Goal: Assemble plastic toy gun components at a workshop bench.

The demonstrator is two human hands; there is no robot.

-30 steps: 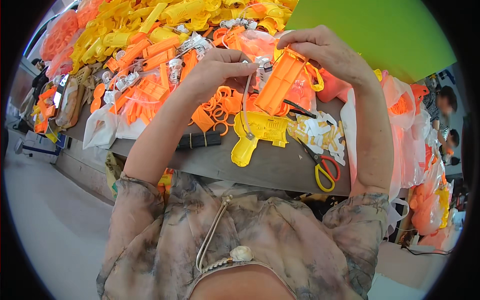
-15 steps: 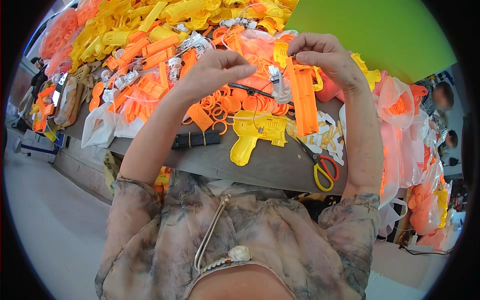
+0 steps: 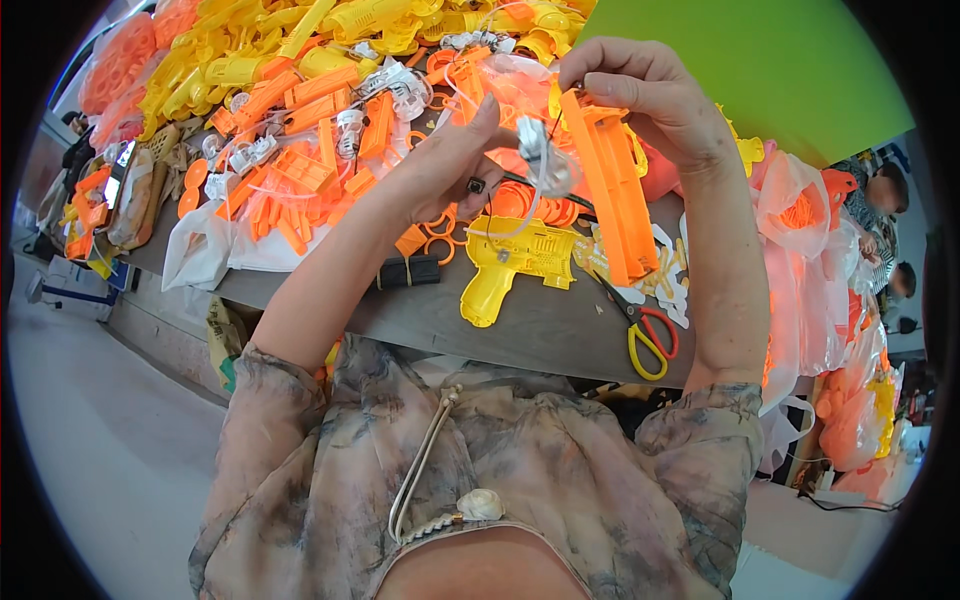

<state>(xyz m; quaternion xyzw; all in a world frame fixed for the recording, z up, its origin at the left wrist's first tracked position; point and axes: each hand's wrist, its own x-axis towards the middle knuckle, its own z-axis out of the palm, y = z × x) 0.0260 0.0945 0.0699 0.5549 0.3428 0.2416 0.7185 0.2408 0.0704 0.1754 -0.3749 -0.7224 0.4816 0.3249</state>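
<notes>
Head view: right hand [image 3: 650,100] pinches the orange shell [image 3: 612,190], left hand [image 3: 455,160] pinches the clear part [image 3: 540,160] — best seated squarely, gently.

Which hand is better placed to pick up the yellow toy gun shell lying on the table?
Left hand: it hovers just above the yellow shell; the right hand holds the orange part.
</notes>
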